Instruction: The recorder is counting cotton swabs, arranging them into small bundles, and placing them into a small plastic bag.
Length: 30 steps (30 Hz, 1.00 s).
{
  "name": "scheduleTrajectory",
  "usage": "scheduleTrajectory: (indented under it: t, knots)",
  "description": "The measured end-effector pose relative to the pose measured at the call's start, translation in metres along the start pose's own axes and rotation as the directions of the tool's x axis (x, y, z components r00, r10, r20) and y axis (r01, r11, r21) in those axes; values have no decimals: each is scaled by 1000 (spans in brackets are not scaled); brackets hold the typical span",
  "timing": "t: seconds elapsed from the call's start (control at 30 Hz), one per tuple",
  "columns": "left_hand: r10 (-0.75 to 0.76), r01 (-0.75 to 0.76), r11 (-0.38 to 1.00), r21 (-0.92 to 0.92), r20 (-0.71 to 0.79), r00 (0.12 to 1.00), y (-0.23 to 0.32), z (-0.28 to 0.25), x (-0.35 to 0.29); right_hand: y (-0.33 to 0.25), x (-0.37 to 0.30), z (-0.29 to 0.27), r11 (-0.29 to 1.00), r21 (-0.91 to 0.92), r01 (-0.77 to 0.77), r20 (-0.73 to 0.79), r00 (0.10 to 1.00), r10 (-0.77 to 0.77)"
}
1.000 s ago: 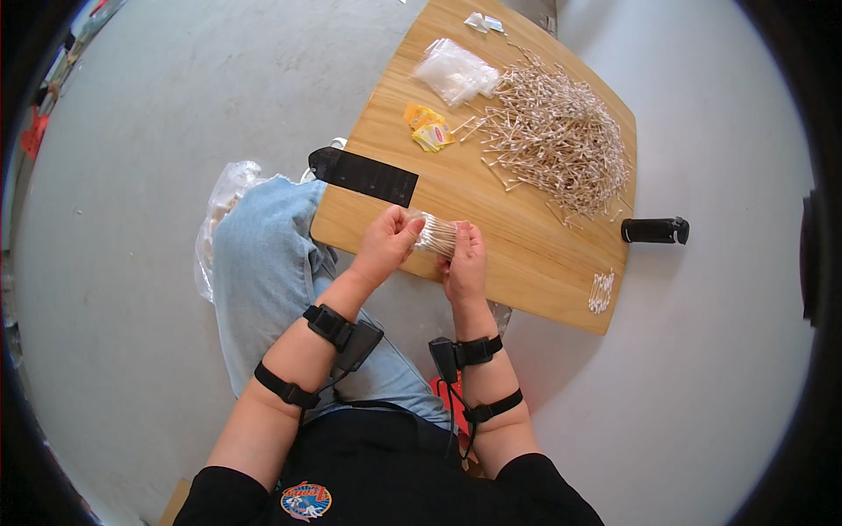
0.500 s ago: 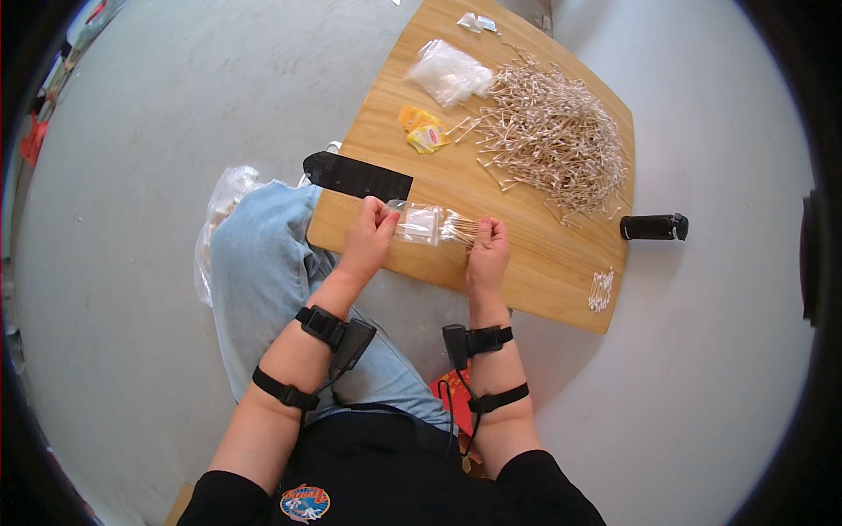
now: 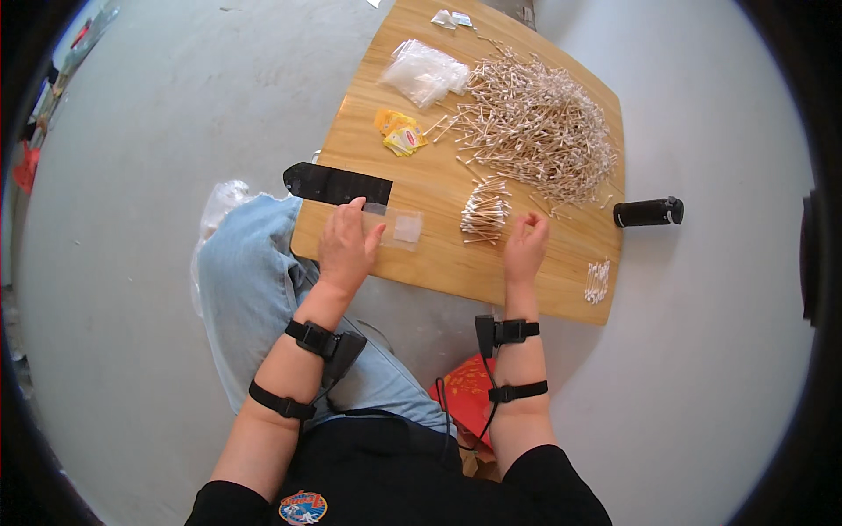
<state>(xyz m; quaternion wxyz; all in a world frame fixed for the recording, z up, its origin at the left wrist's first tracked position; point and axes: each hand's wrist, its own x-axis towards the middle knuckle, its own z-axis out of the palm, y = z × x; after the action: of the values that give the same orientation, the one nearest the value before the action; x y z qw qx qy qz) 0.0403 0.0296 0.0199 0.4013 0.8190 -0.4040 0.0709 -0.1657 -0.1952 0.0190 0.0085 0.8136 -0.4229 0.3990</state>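
Observation:
A small clear plastic bag (image 3: 407,230) with a white square on it lies at the table's near left part. Over its left end rests my left hand (image 3: 344,247), fingers stretched and thumb apart, without gripping it. To the right of the bag, a bundle of cotton swabs (image 3: 485,212) lies loosely spread on the wood. My right hand (image 3: 526,248) is just right of that bundle, fingers curled together, and no swab shows in it. Behind the bundle sits a large heap of cotton swabs (image 3: 548,131).
The wooden table (image 3: 430,267) also bears a stack of clear bags (image 3: 425,72), yellow packets (image 3: 401,133), a black flat strip (image 3: 338,184) and a small swab group (image 3: 596,282). A black cylinder (image 3: 649,212) is by the right edge. A red bag (image 3: 463,394) is below.
The swab bundle has left my right hand and now lies on the table. My right hand has moved right. My left hand has loosened and the plastic bag now lies flat.

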Motion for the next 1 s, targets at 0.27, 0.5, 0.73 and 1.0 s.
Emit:
scheduleTrajectory:
  t: [0.27,0.5,0.73,1.0]
  knots:
    - [-235,338,891,-301,331,914,18,-8,14,-102,-42,-11,675,458,-578,713,692,109]
    - [351,-342,932,-120,66,934,47,-28,69,-109,-45,10,516,555,-652,665,721,196]
    - [291,-286,949,-129,24,956,52,-43,86,-106,-57,8,492,552,-673,654,716,246]
    - [-442,706,310,-636,561,700,12,-55,56,-133,-26,12,893,424,152,400,853,-335]
